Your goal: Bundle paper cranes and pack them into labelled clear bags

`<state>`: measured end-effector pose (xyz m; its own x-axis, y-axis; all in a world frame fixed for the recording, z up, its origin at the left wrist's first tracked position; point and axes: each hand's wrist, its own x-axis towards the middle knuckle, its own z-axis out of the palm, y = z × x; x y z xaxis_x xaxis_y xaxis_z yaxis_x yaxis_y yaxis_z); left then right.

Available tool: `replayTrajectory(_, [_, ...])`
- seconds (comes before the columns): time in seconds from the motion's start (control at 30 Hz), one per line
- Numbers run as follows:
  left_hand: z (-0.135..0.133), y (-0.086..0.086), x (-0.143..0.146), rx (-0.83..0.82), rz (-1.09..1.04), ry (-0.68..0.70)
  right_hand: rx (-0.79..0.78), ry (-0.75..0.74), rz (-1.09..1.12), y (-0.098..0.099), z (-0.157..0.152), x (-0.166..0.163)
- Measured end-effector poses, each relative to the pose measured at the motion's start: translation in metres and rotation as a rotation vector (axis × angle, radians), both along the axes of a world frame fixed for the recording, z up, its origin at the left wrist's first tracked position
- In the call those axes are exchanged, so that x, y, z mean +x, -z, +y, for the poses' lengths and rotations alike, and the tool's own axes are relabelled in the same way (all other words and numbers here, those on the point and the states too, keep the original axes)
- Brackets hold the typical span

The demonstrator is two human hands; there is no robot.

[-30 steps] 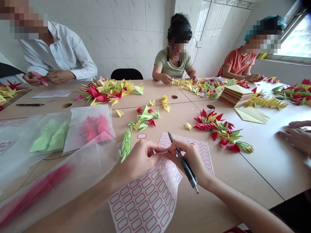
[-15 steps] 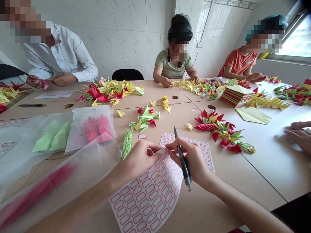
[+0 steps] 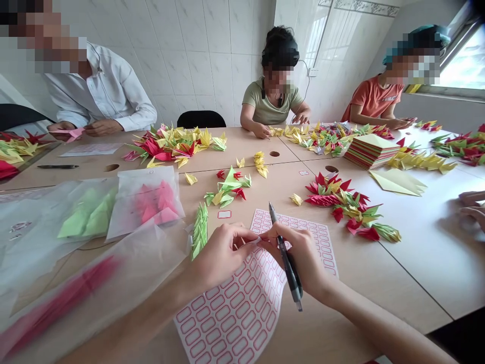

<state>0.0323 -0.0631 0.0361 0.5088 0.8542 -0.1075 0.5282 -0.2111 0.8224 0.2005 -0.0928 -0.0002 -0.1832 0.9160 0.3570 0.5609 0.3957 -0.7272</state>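
My left hand pinches the lifted top corner of a white sticker sheet printed with red-framed labels. My right hand meets it at that corner, thumb and forefinger pinched on the sheet's edge, while a black pen is held between its fingers and points up and away. A second sheet of the same labels lies flat on the table just behind my hands. One loose label lies beside a stack of green folded paper pieces.
Translucent bags of green, pink and red paper pieces lie at left. Piles of coloured folded paper and a stack of paper squares cover the wooden table. Three people sit around it folding; another person's hand rests at right.
The pen in my right hand has swung slightly and my hands have kept working at the sheet's corner. The view has shifted a little. The hand at right has drawn back.
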Motion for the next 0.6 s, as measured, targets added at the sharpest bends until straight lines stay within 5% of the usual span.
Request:
replayTrajectory(0.27, [0.000,0.000,-0.002,0.037,0.048,-0.008,-0.022,-0.043,0.045,0.003,0.009,0.005])
replayTrajectory(0.5, [-0.023,-0.025,0.000,0.170,-0.059,-0.097,-0.006,-0.031,0.014,-0.005,0.018,0.011])
replayTrajectory(0.6, [-0.056,-0.021,-0.007,-0.052,-0.236,0.023,-0.041,0.015,0.015,-0.006,0.022,0.014])
